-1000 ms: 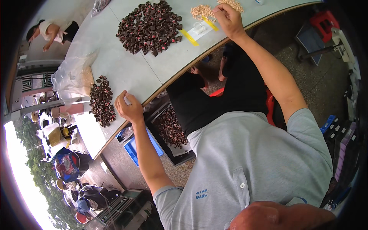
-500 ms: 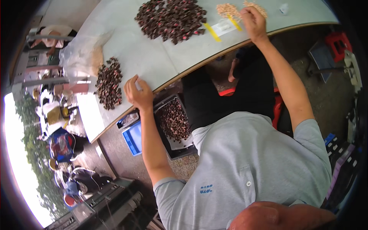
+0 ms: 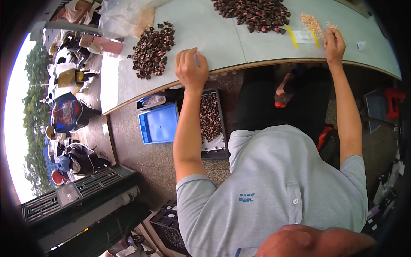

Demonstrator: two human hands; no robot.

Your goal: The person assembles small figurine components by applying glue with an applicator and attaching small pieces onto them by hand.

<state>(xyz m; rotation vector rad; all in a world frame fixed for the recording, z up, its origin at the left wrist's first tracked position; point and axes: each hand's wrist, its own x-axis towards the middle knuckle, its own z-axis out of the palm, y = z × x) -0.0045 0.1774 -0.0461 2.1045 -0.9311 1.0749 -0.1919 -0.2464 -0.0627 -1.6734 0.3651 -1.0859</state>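
Note:
On the pale table, my left hand (image 3: 191,68) rests near the front edge with its fingers curled; anything inside is hidden. Left of it lies a smaller pile of dark pieces with pinkish spots (image 3: 153,50). My right hand (image 3: 335,46) has thumb and fingertips pinched together beside small tan pieces (image 3: 311,25), several of which lie partly behind the fingers. Whatever the pinch holds is too small to make out. A larger pile of the same dark pieces (image 3: 257,15) sits at the back between my hands.
A white card with yellow tape strips (image 3: 305,36) lies on the table (image 3: 214,36), and a small white item (image 3: 361,44) is at right. A clear plastic bag (image 3: 124,17) stands back left. Below the edge are a blue tray (image 3: 158,124) and a black crate of dark pieces (image 3: 210,120).
The whole view has shifted, so the table sits higher and further right. My right hand has drawn slightly toward the table's front edge. My left hand stays curled near the smaller pile.

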